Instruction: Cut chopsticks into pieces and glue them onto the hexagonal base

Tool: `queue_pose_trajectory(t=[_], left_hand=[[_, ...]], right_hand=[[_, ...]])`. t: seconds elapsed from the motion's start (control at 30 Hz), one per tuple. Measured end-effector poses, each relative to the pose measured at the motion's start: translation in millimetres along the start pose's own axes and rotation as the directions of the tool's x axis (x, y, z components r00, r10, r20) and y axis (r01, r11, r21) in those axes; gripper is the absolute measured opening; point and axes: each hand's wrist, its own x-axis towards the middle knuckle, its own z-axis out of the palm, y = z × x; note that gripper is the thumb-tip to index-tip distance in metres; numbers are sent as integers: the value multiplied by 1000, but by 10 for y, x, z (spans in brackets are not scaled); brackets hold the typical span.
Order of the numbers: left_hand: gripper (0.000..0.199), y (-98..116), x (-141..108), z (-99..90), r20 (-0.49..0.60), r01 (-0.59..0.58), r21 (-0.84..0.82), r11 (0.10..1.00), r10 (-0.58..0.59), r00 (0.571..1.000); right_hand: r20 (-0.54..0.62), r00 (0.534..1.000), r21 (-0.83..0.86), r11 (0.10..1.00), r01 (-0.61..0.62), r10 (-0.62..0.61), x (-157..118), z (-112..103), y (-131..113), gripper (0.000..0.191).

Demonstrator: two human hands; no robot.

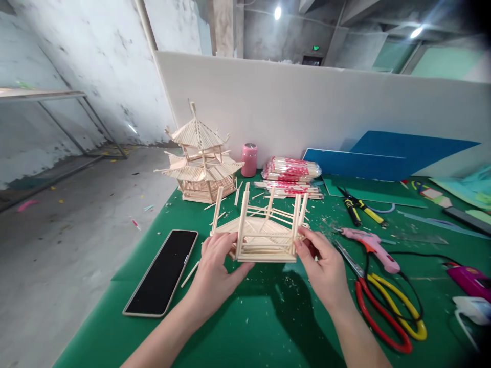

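Observation:
Between my two hands is a small pavilion base point(264, 249) built from thin wooden sticks, with upright posts, low railings and a flat floor of sticks. My left hand point(218, 263) is closed on its left side, thumb under the front edge. At the right corner, by the posts, the fingers of my right hand point(322, 260) grip it; some fingertips are hidden behind the sticks. The base is raised a little above the green table, with a shadow below. Beyond it stands a two-tiered stick pagoda point(199, 168) with sloped roofs.
A phone point(161, 273) lies at left. Bagged sticks point(289, 176) and a pink can-shaped object point(249, 159) are behind. To the right are pliers point(360, 207), a pink glue gun point(372, 248) with a cord and red-and-yellow scissors point(383, 301). A white panel point(268, 102) stands at the back.

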Motion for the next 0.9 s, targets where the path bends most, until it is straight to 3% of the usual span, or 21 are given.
queue_pose_trajectory(t=[0.13,0.2,0.3,0.7,0.9], left_hand=[[24,18,7,-16,37,5,-138,990,0,999],[18,17,12,-14,52,58,-247,967,-47,998],[26,16,27,0,40,133,-329,935,-127,991],[25,-8,-21,34,16,146,-311,939,-149,989],[25,-38,-38,44,66,162,-337,928,-148,987]], right_hand=[[-21,1000,46,999,-10,11,3,49,21,21],[-15,1000,66,998,-19,20,-2,53,42,20],[-8,999,88,996,-34,35,-16,69,84,19],[-36,994,141,986,-94,100,-106,164,111,17],[-38,993,142,984,-104,110,-137,167,126,16]])
